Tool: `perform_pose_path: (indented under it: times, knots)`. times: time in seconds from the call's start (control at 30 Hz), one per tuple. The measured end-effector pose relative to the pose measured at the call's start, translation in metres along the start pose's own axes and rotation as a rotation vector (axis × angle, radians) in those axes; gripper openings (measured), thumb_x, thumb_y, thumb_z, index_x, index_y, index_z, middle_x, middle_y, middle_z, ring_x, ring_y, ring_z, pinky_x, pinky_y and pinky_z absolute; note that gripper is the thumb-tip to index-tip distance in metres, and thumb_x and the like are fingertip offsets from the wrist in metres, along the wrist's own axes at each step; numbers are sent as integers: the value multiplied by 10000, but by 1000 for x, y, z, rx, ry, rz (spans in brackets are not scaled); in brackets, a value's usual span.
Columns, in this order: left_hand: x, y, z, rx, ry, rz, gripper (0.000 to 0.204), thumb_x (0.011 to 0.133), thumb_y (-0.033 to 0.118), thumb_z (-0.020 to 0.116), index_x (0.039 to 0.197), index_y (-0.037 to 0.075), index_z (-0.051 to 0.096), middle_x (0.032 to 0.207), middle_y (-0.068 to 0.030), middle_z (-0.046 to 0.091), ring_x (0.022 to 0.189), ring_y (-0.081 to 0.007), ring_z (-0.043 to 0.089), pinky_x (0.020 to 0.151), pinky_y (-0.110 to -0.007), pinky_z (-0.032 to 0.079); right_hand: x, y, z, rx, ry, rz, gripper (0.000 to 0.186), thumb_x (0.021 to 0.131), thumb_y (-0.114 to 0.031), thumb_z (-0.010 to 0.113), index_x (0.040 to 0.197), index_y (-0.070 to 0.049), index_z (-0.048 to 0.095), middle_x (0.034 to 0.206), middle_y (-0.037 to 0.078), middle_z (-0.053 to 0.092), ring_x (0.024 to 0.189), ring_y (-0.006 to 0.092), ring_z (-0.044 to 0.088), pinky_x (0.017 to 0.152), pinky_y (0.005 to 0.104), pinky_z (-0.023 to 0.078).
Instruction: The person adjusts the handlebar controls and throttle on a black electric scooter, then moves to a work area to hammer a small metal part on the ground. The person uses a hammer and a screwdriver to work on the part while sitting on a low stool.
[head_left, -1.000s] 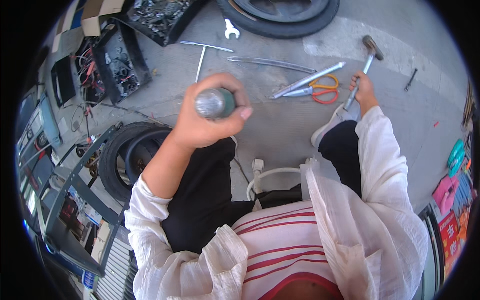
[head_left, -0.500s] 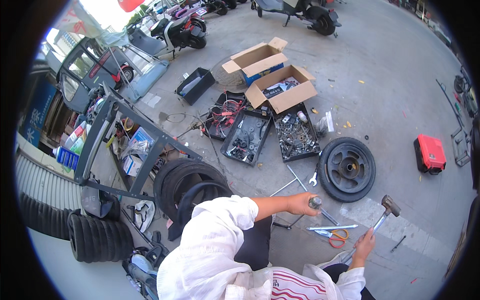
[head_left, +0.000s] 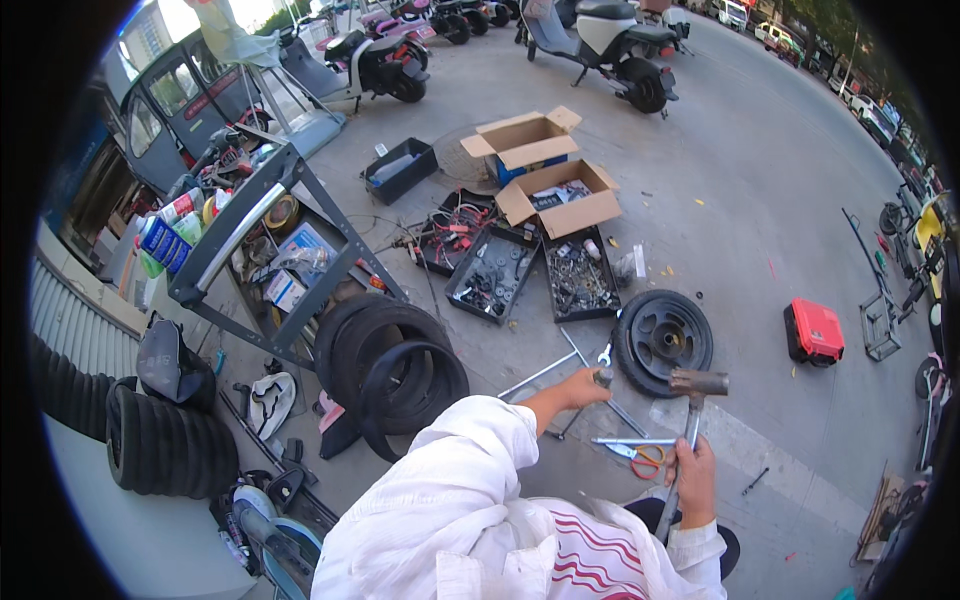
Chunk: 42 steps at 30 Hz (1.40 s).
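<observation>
My left hand (head_left: 578, 390) is stretched forward over the pavement, closed around a small grey metal cylinder (head_left: 603, 377). A hammer (head_left: 690, 415) stands upright in my right hand (head_left: 692, 475), which grips the shaft; its rusty head points up near a black wheel (head_left: 662, 342) lying flat. Between my hands, on the ground, lie long metal bars (head_left: 545, 373), a wrench (head_left: 605, 354) and orange-handled pliers (head_left: 648, 460). White sleeves cover both my arms.
Stacked tyres (head_left: 398, 367) lie left of my arm beside a metal rack (head_left: 262, 230) of bottles and boxes. Trays of parts (head_left: 493, 275), open cardboard boxes (head_left: 556, 195), a red case (head_left: 817, 331) and parked scooters (head_left: 610, 40) lie farther out. More tyres (head_left: 150, 435) are stacked at left.
The view has swung up from my lap to the street. My left hand went from raised close before me to stretched out low over the ground; the hammer now stands upright.
</observation>
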<state>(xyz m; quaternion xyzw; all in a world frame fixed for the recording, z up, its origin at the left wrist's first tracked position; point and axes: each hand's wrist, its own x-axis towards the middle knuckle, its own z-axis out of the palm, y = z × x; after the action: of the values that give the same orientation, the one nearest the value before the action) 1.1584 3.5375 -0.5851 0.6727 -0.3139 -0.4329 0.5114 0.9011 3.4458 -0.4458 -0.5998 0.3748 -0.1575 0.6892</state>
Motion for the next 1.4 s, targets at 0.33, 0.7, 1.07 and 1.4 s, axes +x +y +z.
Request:
perform_pose_path:
  times: [0.33, 0.7, 1.07, 1.4]
  knots:
    - [-10, -34, 27, -199, 263, 66, 197, 725, 131, 736, 847, 35, 614, 714, 12, 598, 653, -86, 531, 616, -286, 454, 6, -38, 21, -400, -211, 123, 313, 964, -282, 533, 801, -18, 500, 620, 32, 506, 478, 110, 453, 446, 289, 355]
    - [-16, -22, 14, -96, -25, -47, 188, 661, 143, 705, 775, 9, 640, 720, -46, 641, 674, -133, 588, 635, -306, 472, 27, -34, 56, -841, -304, -177, 322, 932, -291, 581, 845, 16, 539, 713, 206, 583, 623, 347, 553, 587, 416, 435]
    - [-18, -26, 7, -137, -22, 17, 167, 667, 85, 685, 808, 43, 605, 716, -1, 599, 660, -110, 535, 627, -279, 453, -8, -136, 71, -738, -200, -394, 283, 921, -283, 612, 934, -10, 540, 683, 161, 558, 552, 275, 496, 535, 359, 427]
    - [-32, -28, 5, 23, -96, 45, 219, 672, 85, 674, 880, 38, 620, 771, -6, 611, 698, -100, 545, 665, -272, 460, 16, -22, 39, -1004, -235, -205, 324, 925, -303, 592, 880, 12, 532, 719, 234, 612, 653, 431, 600, 574, 454, 455]
